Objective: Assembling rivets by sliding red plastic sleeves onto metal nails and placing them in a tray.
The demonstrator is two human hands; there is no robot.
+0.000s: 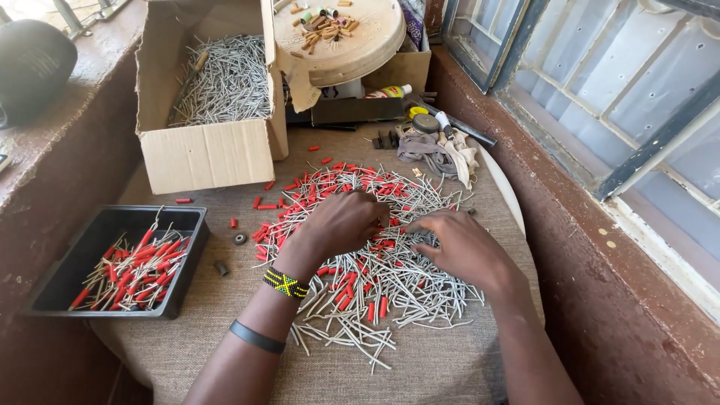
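Head view. The left hand [341, 225] and the right hand [459, 246] rest, fingers curled down, on a heap of grey metal pins [375, 277] mixed with short red sleeves [300, 196] on the cloth-covered table [450, 367]; fingertips meet at the heap's middle, pinching pins, though which hand holds what cannot be told. Judged step: fitting sleeves on pins; a fine fingertip pinch is needed. Left of the left hand, a black tray [187, 247] holds sleeved pins [135, 270]. Beyond it, a cardboard box [202, 154] holds bare pins [225, 82].
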